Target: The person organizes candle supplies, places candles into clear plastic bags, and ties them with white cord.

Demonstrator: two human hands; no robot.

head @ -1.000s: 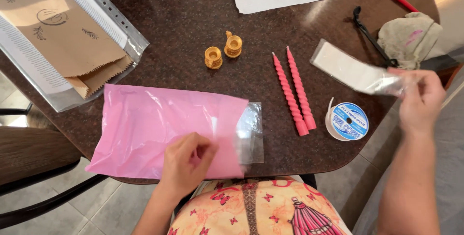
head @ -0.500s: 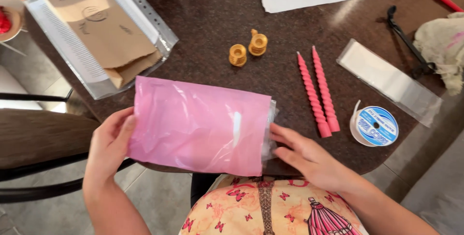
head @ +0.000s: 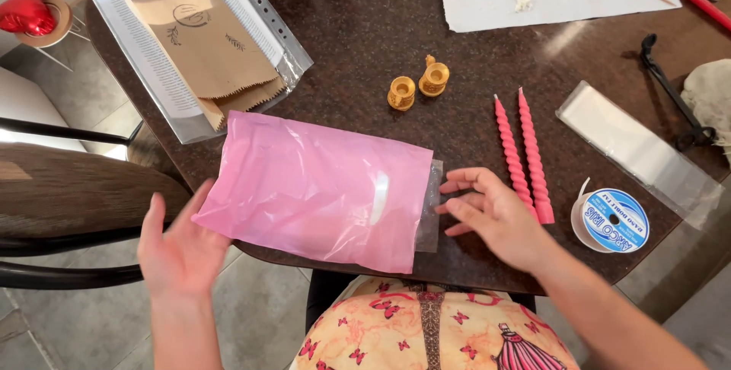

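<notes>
Head view: pink plastic bag (head: 320, 187) lying flat at the near edge of the dark stone table (head: 365, 27), its long axis running left to right along that edge, its near left corner overhanging the rim. A clear sleeve (head: 431, 206) projects from under its right end. The left hand (head: 179, 252) is open, palm up, off the table's near-left edge, its fingertips touching or just under the bag's overhanging left end; contact cannot be told for certain. The right hand (head: 487, 214) is open, fingers spread, resting on the table just beside the bag's right end and the clear sleeve, gripping nothing. The bag thus lies between the two hands, each at one short end, neither clearly nearer. Just right of the right hand lie two pink twisted candles (head: 525, 153), their long axes running from near edge to far edge; beyond them a spool of blue-labelled cord (head: 611, 221). Two small gold candle holders (head: 417, 84) stand toward the table's middle, well apart from both hands.
</notes>
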